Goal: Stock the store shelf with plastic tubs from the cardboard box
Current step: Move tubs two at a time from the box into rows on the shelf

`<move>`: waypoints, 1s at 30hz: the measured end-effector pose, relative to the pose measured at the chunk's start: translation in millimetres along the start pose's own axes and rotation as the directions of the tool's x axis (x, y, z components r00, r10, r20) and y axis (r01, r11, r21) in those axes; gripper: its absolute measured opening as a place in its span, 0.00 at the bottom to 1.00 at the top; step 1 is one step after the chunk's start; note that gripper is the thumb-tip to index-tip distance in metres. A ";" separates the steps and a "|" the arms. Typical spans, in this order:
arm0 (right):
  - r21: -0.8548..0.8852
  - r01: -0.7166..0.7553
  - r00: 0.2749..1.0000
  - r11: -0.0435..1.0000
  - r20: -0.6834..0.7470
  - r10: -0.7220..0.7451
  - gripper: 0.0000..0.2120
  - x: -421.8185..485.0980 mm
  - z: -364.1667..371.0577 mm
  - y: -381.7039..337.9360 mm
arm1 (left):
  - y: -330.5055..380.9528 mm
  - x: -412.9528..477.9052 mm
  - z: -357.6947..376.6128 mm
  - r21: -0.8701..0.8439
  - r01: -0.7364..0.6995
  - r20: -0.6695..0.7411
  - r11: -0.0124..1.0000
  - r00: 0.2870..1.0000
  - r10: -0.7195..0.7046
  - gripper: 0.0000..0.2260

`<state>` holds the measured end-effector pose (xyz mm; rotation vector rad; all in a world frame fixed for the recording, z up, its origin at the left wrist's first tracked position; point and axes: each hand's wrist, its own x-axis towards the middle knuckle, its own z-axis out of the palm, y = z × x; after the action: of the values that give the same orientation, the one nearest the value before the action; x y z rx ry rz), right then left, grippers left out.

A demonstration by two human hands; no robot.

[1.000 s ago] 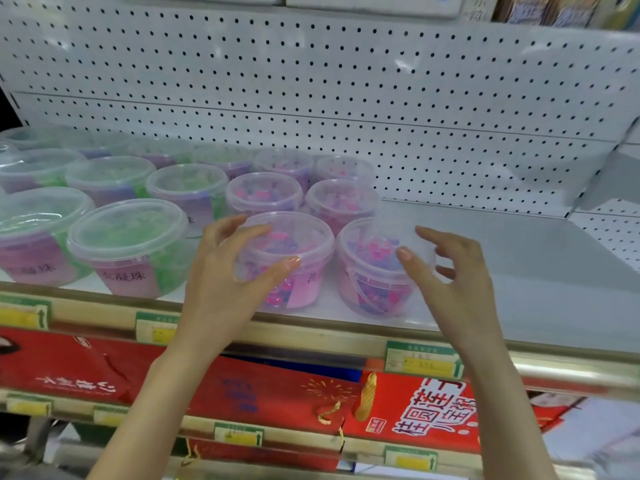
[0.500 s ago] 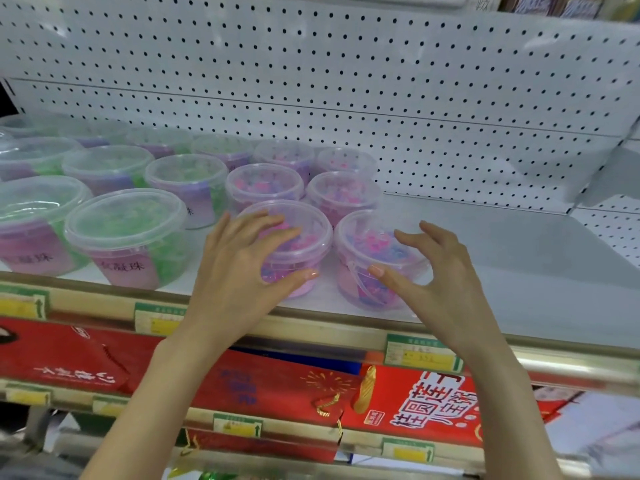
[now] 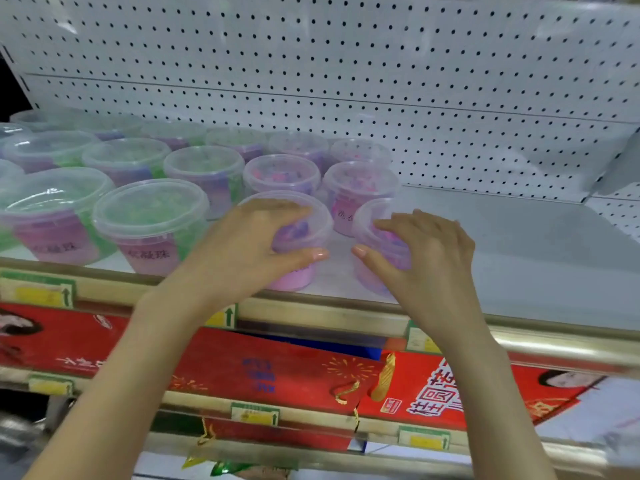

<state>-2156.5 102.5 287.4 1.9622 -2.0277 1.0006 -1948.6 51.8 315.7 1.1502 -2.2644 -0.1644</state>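
— What do we see at nine o'clock?
— Rows of lidded green tubs [image 3: 152, 220] with purple labels. They stand on the shelf [image 3: 536, 254] and run back toward the pegboard [image 3: 346, 81] at twelve o'clock.
— And our left hand [image 3: 249, 251]?
— It lies over the left pink tub [image 3: 294, 282] at the shelf's front edge. The fingers curl across the lid and the thumb presses the near wall, so we are holding it.
— What sits at three o'clock of that tub?
— The right pink tub [image 3: 367, 220], just beside it with a narrow gap between. Our right hand [image 3: 426, 261] grips it the same way, fingers arched over the lid and thumb on the near side. Both tubs stand upright.
— Behind them?
— More pink tubs [image 3: 360, 181] at twelve o'clock, in two columns going back.
— Farther right?
— The grey shelf surface runs on toward three o'clock.
— And at six o'clock?
— The price rail [image 3: 329, 311] with its labels, and red gift boxes [image 3: 242, 362] on the level below.
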 end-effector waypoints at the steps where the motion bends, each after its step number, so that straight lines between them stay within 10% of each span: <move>1: -0.028 0.002 1.000 1.000 -0.021 -0.003 0.27 -1.3 2.8 -1.5 | 0.8 1.6 3.9 0.059 -0.034 0.011 0.998 0.999 0.034 0.27; 18: 0.462 0.013 0.951 0.887 0.268 -0.153 0.12 12.1 -19.9 -5.0 | -52.6 -1.9 -27.1 -0.011 -0.064 0.266 0.998 0.962 0.064 0.22; 25: -0.093 0.196 0.974 0.976 0.136 -0.183 0.21 7.6 -2.5 -38.3 | -55.1 -9.4 -20.9 0.004 -0.143 0.177 0.990 0.974 0.140 0.26; 30: 0.045 0.212 0.947 0.976 0.236 -0.217 0.14 13.3 -8.2 -27.6 | -59.3 -17.0 -12.0 0.001 -0.185 0.093 0.983 0.979 0.184 0.27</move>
<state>-2135.3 97.9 310.6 2.3532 -1.8636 0.7699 -1892.8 30.0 296.7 0.9481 -2.4417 -0.1365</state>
